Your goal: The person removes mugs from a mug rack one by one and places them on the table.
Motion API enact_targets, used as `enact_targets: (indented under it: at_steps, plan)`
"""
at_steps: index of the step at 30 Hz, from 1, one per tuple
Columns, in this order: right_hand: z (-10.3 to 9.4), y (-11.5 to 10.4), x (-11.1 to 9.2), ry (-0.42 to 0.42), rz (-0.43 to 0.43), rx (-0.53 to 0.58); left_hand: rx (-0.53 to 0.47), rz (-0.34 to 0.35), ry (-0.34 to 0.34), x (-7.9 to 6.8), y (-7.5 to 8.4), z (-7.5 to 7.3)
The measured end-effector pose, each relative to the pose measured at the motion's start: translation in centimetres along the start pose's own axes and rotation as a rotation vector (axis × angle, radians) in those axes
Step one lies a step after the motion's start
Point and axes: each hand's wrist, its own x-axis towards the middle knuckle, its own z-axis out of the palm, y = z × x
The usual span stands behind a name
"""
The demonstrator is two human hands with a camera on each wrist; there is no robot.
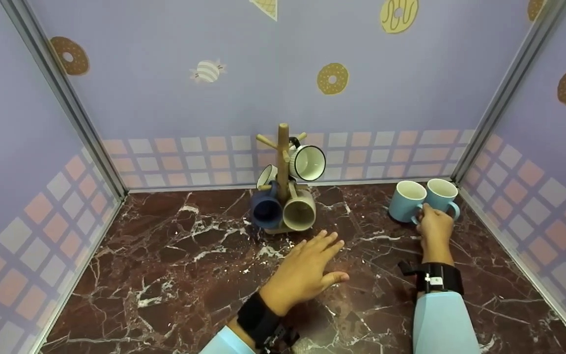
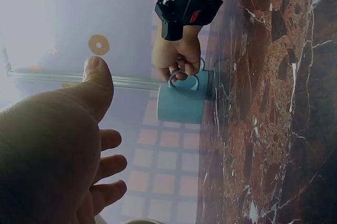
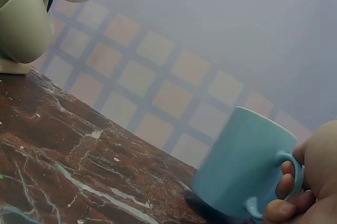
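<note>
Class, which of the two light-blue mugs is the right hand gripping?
The left mug of the pair in the head view: the right hand grips its handle. The other mug, to its right, has its handle free.

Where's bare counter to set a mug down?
Widest patch: countertop between the left wall and the mug rack. Smaller gap: rack to the light-blue mugs. Crowded: back right corner, mugs plus right hand; just before the rack, left hand.

- We see smooth, glossy, ceramic-looking light-blue mugs.
- We see a wooden mug rack.
- We find the tabletop marble-like and glossy.
- We notice metal corner rails.
</note>
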Motion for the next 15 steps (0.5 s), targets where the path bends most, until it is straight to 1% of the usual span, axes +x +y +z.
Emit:
enact_targets:
  at_steps: [3,9,15]
  plan:
    - [0.00,0.27,0.06,0.004,0.001,0.003,0.003,0.000,-0.010,0.03,0.06,0.00]
    - [0.03,0.79,0.30,0.005,-0.020,-0.031,0.011,-0.003,-0.024,0.15,0.03,0.17]
    - [0.14,1.01,0.19,-0.019,0.001,-0.036,0.017,-0.001,-0.025,0.18,-0.13,0.58]
